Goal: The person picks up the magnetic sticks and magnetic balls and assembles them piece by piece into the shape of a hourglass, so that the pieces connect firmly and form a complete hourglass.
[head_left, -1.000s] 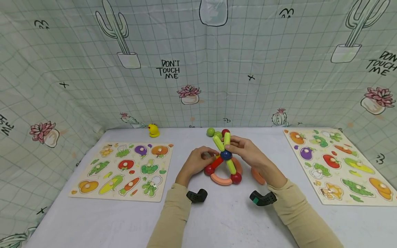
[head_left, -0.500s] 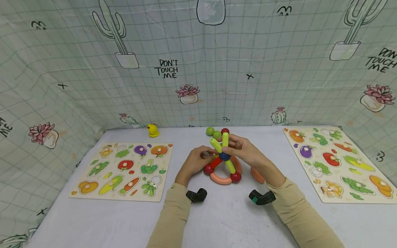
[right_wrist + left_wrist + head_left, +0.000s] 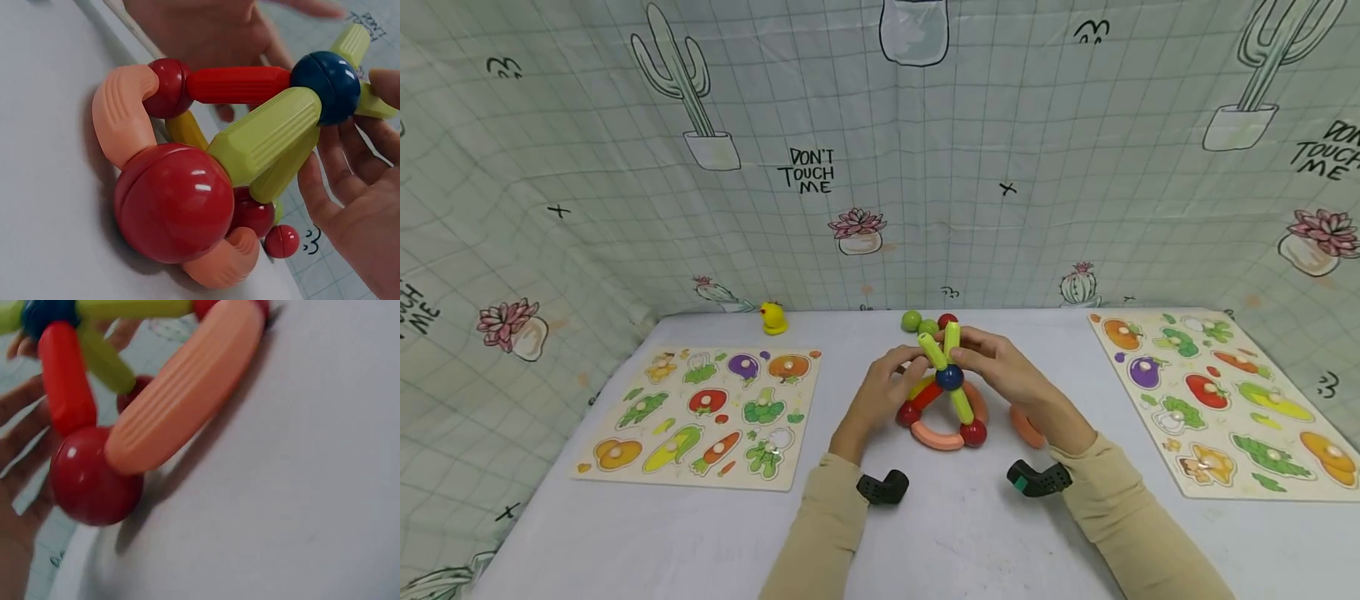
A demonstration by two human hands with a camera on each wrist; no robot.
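Note:
A magnetic stick-and-ball frame stands on the table, with red balls point(image 3: 973, 433) joined by curved salmon sticks point(image 3: 937, 437) at its base. A red stick point(image 3: 237, 85) and yellow-green sticks point(image 3: 265, 137) rise to a blue ball point(image 3: 950, 377). Two more yellow-green sticks project above that ball. My right hand point(image 3: 1011, 375) holds the frame near the top, thumb against one upper yellow-green stick point(image 3: 952, 336) and fingers behind. Beside the frame's left side, my left hand point(image 3: 876, 396) has its fingers extended around the red stick, seemingly apart from it. A yellow stick point(image 3: 187, 130) lies low behind.
Green balls point(image 3: 911, 322) and a red ball point(image 3: 947, 320) sit behind the frame. A loose salmon curved stick point(image 3: 1026, 427) lies near my right wrist. Vegetable puzzle boards flank the work, left point(image 3: 700, 417) and right point(image 3: 1232, 400). A yellow rubber duck point(image 3: 772, 318) stands at the back.
My left hand has come off the low yellow stick at the frame's left and risen slightly, fingers opening. The right hand stays at the top; the frame has barely shifted.

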